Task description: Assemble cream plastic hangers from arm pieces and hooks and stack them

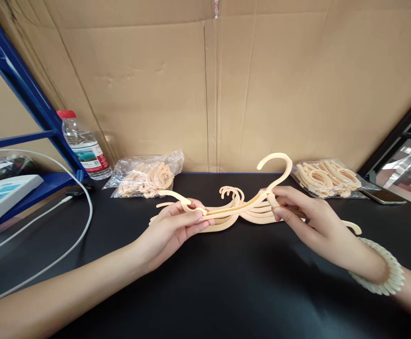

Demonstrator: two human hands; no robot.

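Note:
A pale peach plastic hanger (238,208) is held up between both hands, its large hook rising near the right hand. My left hand (172,228) pinches one arm of it, where a small curved piece shows beside the thumb. Fingers of my right hand (313,223) close round the other arm just beside the hook base, and a curved tip sticks out past the wrist. Behind the held hanger, several similar hangers (222,227) lie stacked on the black table (212,292), partly hidden by it and by my left hand.
Two clear bags of peach parts stand at the back, one left (149,176), one right (327,178). A phone (385,196) lies by the right bag. At the left are a water bottle (87,150), a white cable (89,207) and a blue shelf frame (25,89). Cardboard (156,84) rises behind.

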